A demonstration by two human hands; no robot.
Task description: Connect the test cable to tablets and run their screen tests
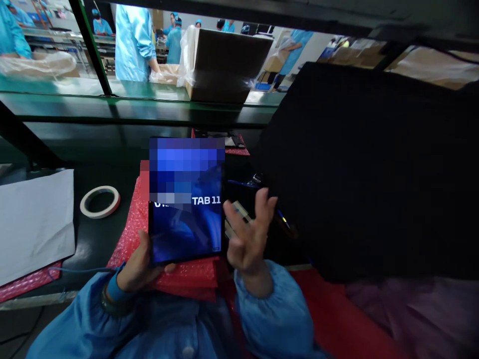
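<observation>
A tablet [187, 229] with a lit blue screen reading "TAB 11" stands tilted toward me; the upper part of its screen is pixelated. My left hand [140, 264] grips its lower left corner, thumb along the side edge and fingers behind. My right hand [249, 234] is raised just right of the tablet with its fingers apart, holding nothing. Beneath and behind the tablet lies red bubble wrap [129, 232]. Small pale strips [239, 212] show partly behind my right hand. A blue wrist strap [115, 286] is around my left wrist.
A tape roll [100, 202] and a white sheet [37, 224] lie to the left. A large black panel [366, 169] fills the right side. Beyond the bench, a cardboard box [228, 65] stands on the green conveyor [149, 107], with several people in blue gowns further back.
</observation>
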